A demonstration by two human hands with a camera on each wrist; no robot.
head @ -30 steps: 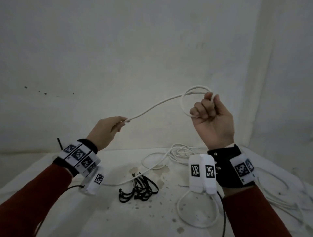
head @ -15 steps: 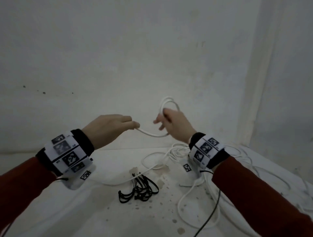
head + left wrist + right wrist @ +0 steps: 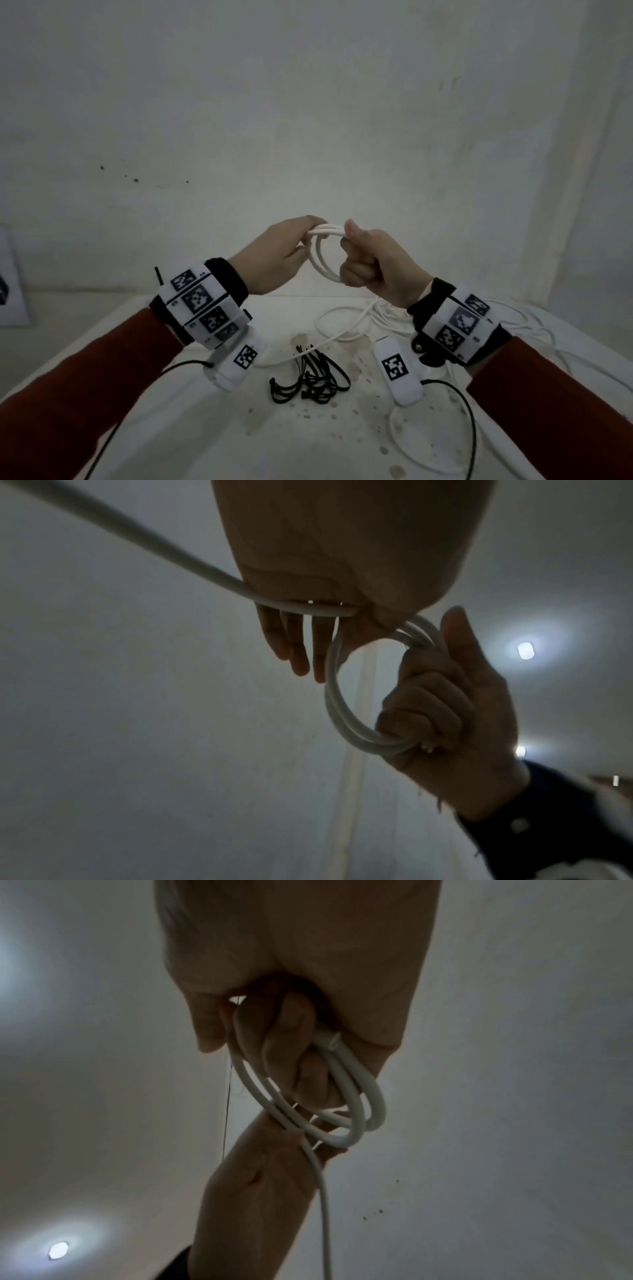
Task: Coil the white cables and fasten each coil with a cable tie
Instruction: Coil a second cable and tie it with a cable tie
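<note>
A small coil of white cable (image 3: 320, 263) hangs in the air between both hands, above the table. My right hand (image 3: 363, 263) grips the coil's right side in a fist, thumb up; the left wrist view shows those curled fingers (image 3: 424, 712) round the loops (image 3: 334, 696). My left hand (image 3: 298, 243) pinches the top left of the coil, and the cable's free length (image 3: 137, 534) runs out under its palm. In the right wrist view the loops (image 3: 359, 1096) pass through my fingers and the tail (image 3: 323, 1204) drops past the left hand (image 3: 267, 1164). Black cable ties (image 3: 311, 380) lie bunched on the table.
More loose white cable (image 3: 346, 322) lies tangled on the stained white table (image 3: 191, 428) behind the ties and out to the right (image 3: 524, 329). Another white loop (image 3: 397, 431) sits near the front right. A pale wall stands close behind.
The hands have come together: my right hand dropped from its raised position, and my left hand slid along the cable up to the coil, which now shows several turns.
</note>
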